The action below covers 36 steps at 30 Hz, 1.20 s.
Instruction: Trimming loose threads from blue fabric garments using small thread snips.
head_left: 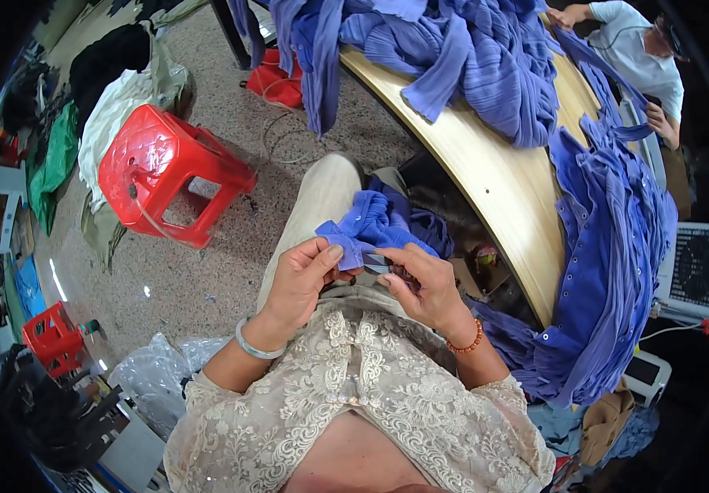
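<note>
A blue-violet garment [373, 217] lies bunched across my lap. One edge of it is pinched between the thumb and fingers of my left hand [299, 279], which wears a pale bangle at the wrist. My right hand [422, 283], with an orange beaded bracelet, is closed around a pair of small thread snips [377, 262]. Their grey blades point left, right beside the held edge of cloth. My fingers partly cover the snips, and whether the blades touch the cloth I cannot tell.
A curved wooden table [486, 185] on the right bears heaps of blue-violet garments [605, 271]. A co-worker [630, 49] handles cloth at its far side. A red plastic stool [145, 164] stands on the speckled floor at left, near a white cloth pile [116, 115] and clear plastic [153, 374].
</note>
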Each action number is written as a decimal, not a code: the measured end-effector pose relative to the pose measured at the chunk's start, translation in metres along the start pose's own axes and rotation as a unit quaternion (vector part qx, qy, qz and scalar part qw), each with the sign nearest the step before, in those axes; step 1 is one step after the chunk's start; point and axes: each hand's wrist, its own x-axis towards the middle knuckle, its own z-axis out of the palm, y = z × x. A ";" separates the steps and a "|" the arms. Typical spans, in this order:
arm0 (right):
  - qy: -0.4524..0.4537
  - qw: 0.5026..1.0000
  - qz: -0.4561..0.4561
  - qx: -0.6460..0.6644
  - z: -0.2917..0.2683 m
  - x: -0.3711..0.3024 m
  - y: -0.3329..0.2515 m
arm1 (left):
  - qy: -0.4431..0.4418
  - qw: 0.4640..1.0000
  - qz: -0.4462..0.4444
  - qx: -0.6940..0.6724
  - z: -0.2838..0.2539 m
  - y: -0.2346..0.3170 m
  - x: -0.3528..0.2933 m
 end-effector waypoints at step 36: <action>0.066 0.996 0.008 0.053 0.007 -0.006 0.014 | -0.040 0.998 -0.047 -0.005 0.011 -0.002 0.002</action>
